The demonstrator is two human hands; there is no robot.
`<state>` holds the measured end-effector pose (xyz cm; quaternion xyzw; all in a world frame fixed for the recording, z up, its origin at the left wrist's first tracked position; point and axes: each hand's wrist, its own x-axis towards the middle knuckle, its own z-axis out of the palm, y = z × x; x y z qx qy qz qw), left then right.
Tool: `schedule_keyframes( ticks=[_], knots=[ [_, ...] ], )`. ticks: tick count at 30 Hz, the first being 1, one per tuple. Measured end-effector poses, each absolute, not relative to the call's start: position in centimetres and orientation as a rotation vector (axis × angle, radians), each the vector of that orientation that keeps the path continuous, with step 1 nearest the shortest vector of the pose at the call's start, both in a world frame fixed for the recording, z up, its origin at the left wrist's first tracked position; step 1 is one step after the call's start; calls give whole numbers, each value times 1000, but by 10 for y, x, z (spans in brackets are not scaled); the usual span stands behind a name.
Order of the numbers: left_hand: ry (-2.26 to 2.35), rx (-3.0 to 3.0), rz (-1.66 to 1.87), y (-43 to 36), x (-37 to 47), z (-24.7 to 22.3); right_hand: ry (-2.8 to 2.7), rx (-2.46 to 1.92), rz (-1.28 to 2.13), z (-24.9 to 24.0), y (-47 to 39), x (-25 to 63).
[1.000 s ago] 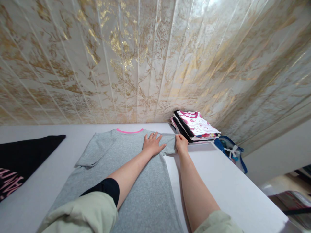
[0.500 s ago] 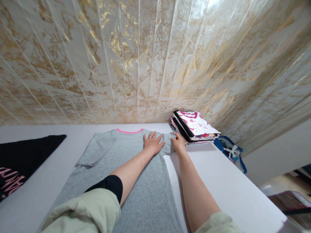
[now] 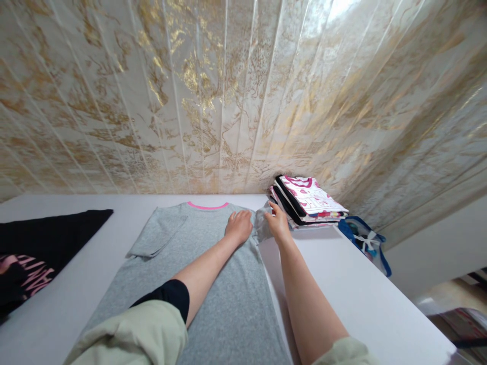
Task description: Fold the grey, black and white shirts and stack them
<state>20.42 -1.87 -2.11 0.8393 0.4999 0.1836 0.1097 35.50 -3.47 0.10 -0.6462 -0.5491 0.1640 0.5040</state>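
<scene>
A grey T-shirt point(image 3: 213, 274) with a pink neckline lies spread on the white table. Its left sleeve point(image 3: 162, 235) is folded inward over the body. My left hand point(image 3: 239, 227) rests near the right shoulder with its fingers curled down on the cloth. Just to the right, my right hand point(image 3: 276, 221) pinches the end of the right sleeve point(image 3: 262, 223), which is lifted a little off the table.
Folded clothes point(image 3: 314, 197) are stacked at the back right, beside a clear bag with blue edges point(image 3: 367, 243). A black garment with pink letters point(image 3: 57, 243) lies on the left of the white table point(image 3: 361, 294). Gold-patterned wall covering point(image 3: 213, 101) rises behind.
The fingers of my left hand, spread flat before, have curled in. My right hand has raised the right sleeve and drawn it slightly inward. The view has shifted a little.
</scene>
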Motion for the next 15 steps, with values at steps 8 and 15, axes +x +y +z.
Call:
schedule_keyframes(
  ticks=[8, 15],
  knots=[
    [1392, 2515, 417, -6, 196, -3, -1436, -1525, 389, 18, -39, 341],
    [1314, 2615, 382, -40, 180, -14, -1553, -1481, 463, 22, -42, 325]
  ],
)
